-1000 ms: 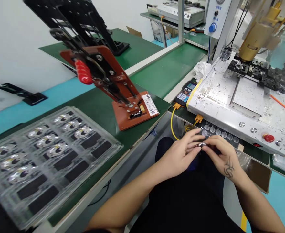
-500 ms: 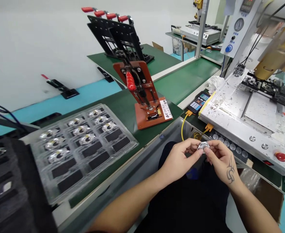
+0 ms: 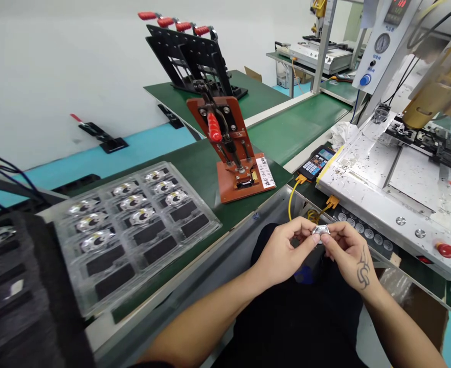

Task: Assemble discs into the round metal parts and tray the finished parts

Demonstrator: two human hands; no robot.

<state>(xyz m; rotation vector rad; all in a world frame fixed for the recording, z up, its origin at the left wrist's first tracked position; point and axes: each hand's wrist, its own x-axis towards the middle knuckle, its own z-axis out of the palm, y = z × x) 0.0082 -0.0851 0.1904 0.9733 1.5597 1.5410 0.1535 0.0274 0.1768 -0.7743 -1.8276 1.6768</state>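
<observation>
My left hand (image 3: 285, 250) and my right hand (image 3: 350, 253) meet above my lap, both pinching one small shiny metal part (image 3: 320, 231) between their fingertips. The part sits just in front of the edge of the white machine bed (image 3: 367, 189). To the left, on the green bench, lies a clear plastic tray (image 3: 133, 225) with several similar metal parts in its far pockets and dark empty pockets nearer me.
An orange toggle-clamp fixture (image 3: 235, 153) with a red handle stands on the green bench. A handheld keypad (image 3: 315, 162) and yellow cables lie beside the machine. A red button (image 3: 446, 250) sits on the machine's front. Black foam trays (image 3: 14, 296) fill the lower left.
The view has swung left and back, bringing the tray and the black foam into sight. My hands have stayed together on the metal part and lifted it slightly.
</observation>
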